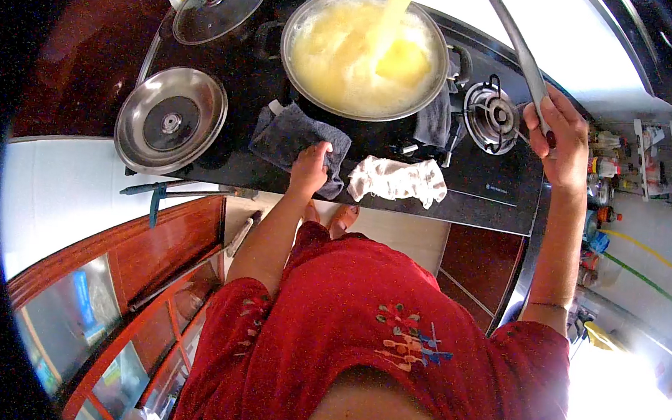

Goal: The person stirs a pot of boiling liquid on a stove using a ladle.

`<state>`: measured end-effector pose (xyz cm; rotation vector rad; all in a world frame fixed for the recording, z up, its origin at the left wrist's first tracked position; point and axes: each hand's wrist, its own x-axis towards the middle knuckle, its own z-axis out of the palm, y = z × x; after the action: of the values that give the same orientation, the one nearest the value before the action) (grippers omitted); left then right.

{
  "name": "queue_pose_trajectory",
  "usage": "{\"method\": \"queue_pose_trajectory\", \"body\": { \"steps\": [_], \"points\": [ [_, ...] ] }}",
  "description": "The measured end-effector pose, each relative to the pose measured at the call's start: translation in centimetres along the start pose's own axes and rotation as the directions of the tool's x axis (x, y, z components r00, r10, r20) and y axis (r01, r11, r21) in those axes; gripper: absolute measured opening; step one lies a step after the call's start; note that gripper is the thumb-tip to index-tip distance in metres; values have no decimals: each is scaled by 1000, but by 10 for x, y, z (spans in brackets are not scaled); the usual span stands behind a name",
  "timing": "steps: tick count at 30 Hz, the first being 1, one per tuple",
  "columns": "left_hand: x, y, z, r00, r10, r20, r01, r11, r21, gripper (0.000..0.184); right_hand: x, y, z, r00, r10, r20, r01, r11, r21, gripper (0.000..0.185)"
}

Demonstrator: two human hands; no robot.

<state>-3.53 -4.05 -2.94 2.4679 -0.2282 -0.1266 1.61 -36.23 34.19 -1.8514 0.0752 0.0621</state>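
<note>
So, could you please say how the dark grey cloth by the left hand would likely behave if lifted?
The dark grey cloth would probably droop, since it lies in soft folds. It seems unlikely to roll, spread loosely on the black stovetop. Its matte surface suggests decent grip.

I can see a glass lid (223,14) back left, a crumpled white cloth (397,181) nearer, reddish cabinets (153,245) left, bottles (606,215) right.

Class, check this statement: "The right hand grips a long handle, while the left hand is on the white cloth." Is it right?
Not quite: the head view shows the left hand on the grey cloth, not the white cloth. The right hand does grip a long handle.
</note>
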Motion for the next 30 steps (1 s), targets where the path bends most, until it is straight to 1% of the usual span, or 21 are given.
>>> {"method": "queue_pose_trajectory", "body": {
  "steps": [4, 7, 11, 12, 15, 16, 17, 19, 22, 25, 26, 30],
  "points": [
    [-1, 0, 0, 1000, -3, 5, 3, 1000, 4, 43, 1, 12, -1, 987, -149, -60, 141, 982, -126, 33],
    [-1, 0, -2, 1000, 10, -2, -10, 1000, 5, 44, 1, 20, -1, 987, -162, -15, 153, 957, -248, 36],
    [-1, 1, -3, 1000, 30, -7, -30, 1000, 3, 45, 0, 39, 0, 977, -211, 23, 202, 889, -411, 34],
    [0, 1, -3, 999, 38, -9, -38, 999, -2, 45, -2, 40, 0, 986, -166, 25, 157, 860, -485, 34],
    [-2, 10, -9, 1000, -4, 4, 4, 999, 48, 45, -5, 68, 4, 934, -341, 107, 336, 734, -590, 34],
    [-2, 8, -8, 1000, 8, -5, -7, 999, 36, 45, -12, 63, 10, 985, -160, 62, 161, 737, -656, 34],
    [-2, 5, -5, 1000, 20, -15, -20, 999, 26, 45, -14, 71, 13, 966, -242, 95, 249, 754, -608, 35],
    [-2, 1, -2, 999, 31, -21, -30, 999, 17, 45, -18, 85, 19, 958, -273, 82, 257, 698, -668, 36],
    [-2, 3, -4, 1000, 24, -11, -23, 999, 27, 45, -20, 118, 28, 945, -323, 51, 268, 677, -685, 36],
    [-2, 7, -8, 1000, 8, 6, -8, 999, 36, 44, -24, 136, 38, 969, -246, -9, 187, 761, -621, 36],
    [-2, 7, -7, 1000, 0, 15, 0, 999, 32, 43, -25, 141, 41, 963, -271, -4, 210, 754, -623, 37],
    [-1, -2, 1, 1000, -5, 20, 4, 999, 33, 43, -31, 157, 46, 972, -234, -17, 180, 791, -585, 39]
  ]
}}
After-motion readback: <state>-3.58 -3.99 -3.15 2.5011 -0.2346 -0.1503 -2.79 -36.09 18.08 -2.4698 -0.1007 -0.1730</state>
